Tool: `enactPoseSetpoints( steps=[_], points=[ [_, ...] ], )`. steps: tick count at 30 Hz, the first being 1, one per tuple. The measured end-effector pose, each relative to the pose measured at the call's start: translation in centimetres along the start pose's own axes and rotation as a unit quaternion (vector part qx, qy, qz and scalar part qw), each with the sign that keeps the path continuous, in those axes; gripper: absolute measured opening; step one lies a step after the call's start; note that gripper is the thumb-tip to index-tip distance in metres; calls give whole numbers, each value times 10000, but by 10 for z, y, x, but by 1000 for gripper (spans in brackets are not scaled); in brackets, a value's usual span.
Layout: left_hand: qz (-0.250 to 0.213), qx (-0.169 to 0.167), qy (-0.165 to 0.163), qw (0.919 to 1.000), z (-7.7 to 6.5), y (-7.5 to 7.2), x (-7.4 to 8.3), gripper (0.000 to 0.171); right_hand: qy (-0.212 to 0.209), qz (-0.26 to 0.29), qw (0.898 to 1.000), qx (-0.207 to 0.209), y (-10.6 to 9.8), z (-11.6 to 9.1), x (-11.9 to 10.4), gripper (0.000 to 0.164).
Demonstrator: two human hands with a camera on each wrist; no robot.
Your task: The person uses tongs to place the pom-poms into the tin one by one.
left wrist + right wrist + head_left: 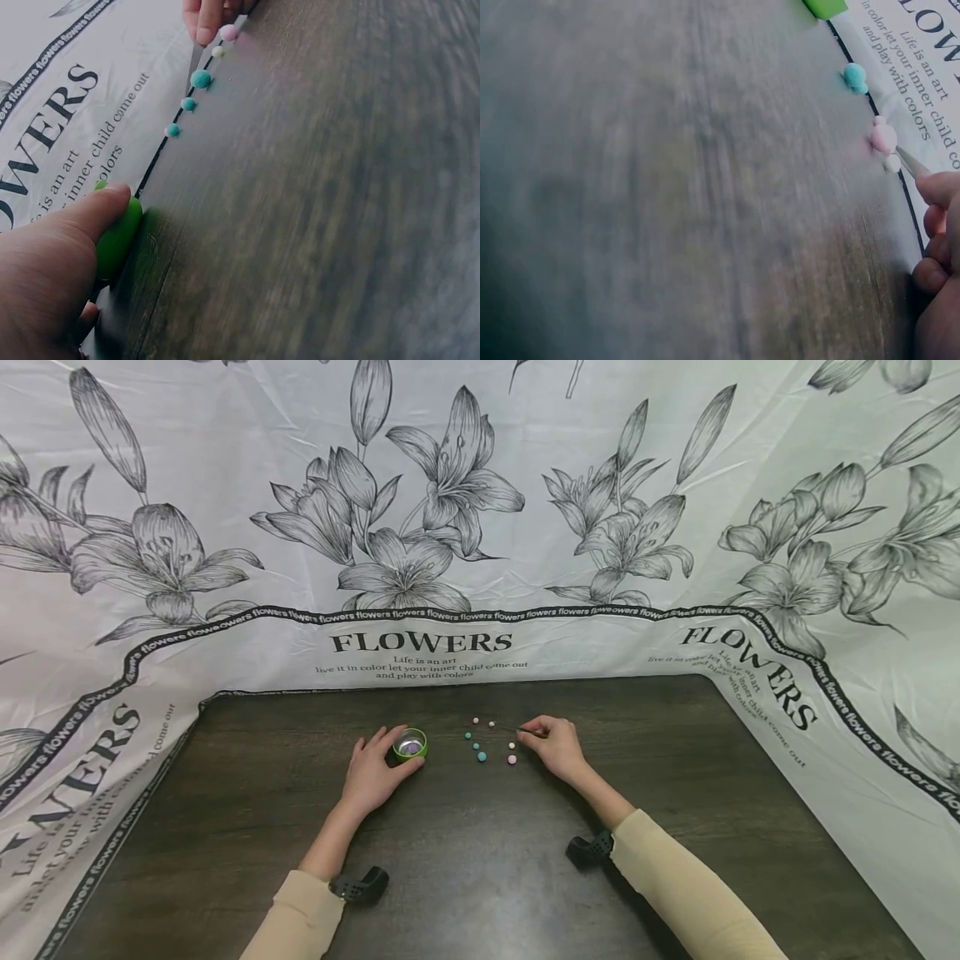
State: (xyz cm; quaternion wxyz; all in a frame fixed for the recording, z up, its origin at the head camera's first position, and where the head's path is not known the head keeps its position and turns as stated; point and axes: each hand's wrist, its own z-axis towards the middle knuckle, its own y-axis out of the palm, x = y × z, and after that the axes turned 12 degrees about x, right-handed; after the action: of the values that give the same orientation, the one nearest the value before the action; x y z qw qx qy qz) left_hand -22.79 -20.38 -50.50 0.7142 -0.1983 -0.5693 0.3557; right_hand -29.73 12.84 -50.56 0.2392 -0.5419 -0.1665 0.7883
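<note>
On the left, my left hand [375, 770] holds a small green bowl [409, 759] with a shiny metal inside, thumb on the near side and fingers round the back. My right hand [553, 746] pinches thin pointed tweezers [194, 66]. In the head view their tip points left, right at a small pale ball [491, 724]. Between the hands lie a pink ball [512, 760], a cream ball [512, 746], another pale ball [476, 721] and three teal balls, the largest teal ball [482, 757] nearest me.
The dark wooden table [465, 860] stretches around both hands. White cloth [585, 647] with printed flowers and lettering rises along its back and sides. A black wrist device [360, 887] sits at the left sleeve, another black device [589, 849] at the right.
</note>
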Motion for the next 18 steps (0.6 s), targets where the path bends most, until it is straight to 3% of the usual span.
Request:
enactPoseSetpoints(
  steps=[18],
  points=[
    [40, -26, -32, 10000, 1, 0, 2, 75, -90, 7, 9999, 64, -3, 1, 0, 7]
  ],
)
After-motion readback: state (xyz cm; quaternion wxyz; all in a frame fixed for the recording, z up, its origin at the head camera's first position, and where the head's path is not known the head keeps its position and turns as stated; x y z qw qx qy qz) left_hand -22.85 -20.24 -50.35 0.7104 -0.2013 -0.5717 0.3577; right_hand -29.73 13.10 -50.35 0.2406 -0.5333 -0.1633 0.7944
